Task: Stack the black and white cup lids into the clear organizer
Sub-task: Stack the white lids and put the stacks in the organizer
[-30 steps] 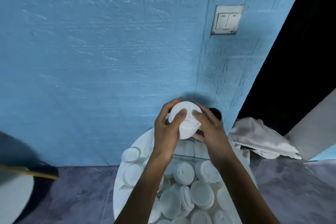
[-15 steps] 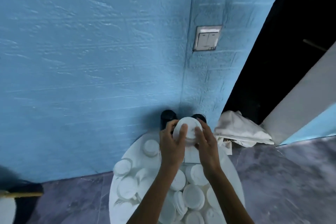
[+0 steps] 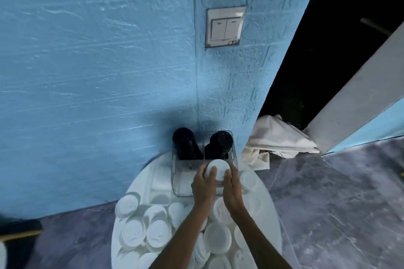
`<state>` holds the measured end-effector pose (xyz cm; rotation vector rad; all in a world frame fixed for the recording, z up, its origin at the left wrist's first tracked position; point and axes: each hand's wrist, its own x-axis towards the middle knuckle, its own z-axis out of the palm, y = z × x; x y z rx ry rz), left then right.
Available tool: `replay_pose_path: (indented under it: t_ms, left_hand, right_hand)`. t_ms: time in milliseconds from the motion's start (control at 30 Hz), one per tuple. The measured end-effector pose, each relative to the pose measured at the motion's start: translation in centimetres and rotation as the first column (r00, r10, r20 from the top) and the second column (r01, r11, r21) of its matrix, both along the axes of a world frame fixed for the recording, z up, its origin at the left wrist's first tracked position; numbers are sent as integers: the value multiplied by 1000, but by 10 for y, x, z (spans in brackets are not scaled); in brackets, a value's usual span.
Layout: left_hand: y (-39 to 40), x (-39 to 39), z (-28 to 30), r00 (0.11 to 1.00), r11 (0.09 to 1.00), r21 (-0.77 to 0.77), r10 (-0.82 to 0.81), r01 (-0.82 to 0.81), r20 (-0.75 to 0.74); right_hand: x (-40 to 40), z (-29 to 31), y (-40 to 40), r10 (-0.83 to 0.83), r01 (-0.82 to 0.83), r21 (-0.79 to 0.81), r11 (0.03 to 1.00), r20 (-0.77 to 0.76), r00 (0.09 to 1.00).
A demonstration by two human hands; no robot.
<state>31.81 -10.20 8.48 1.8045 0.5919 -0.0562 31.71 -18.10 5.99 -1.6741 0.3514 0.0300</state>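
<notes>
White lid stack (image 3: 218,171) pinched between left hand (image 3: 204,183) and right hand (image 3: 232,188), both grips curled close around its sides, poised over the near part of the clear organizer (image 3: 175,168) at the far edge of the round white bench (image 3: 140,183). Two stacks of black lids (image 3: 185,144) standing in the organizer's far compartments against the blue wall (image 3: 98,72). Loose white lids (image 3: 157,231) scattered across the bench beneath the forearms.

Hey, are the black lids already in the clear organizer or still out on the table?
In. Two stacks of black lids stand upright in the clear organizer's back compartments, against the wall.
</notes>
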Motion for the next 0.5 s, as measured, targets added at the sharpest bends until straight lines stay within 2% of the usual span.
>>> replay_pose_path:
  t_ms: [200, 300, 500]
  left_hand:
    - [-14, 7, -9, 999, 995, 91, 28, -32, 42]
    - [-20, 8, -22, 996, 984, 176, 18, -33, 83]
    - [-29, 11, -37, 999, 977, 208, -36, 42, -32]
  right_hand:
    - [8, -44, -8, -14, 20, 118, 993, -47, 999]
    - [7, -30, -8, -30, 38, 118, 992, -70, 997]
    - [14, -28, -17, -25, 29, 44, 999, -100, 995]
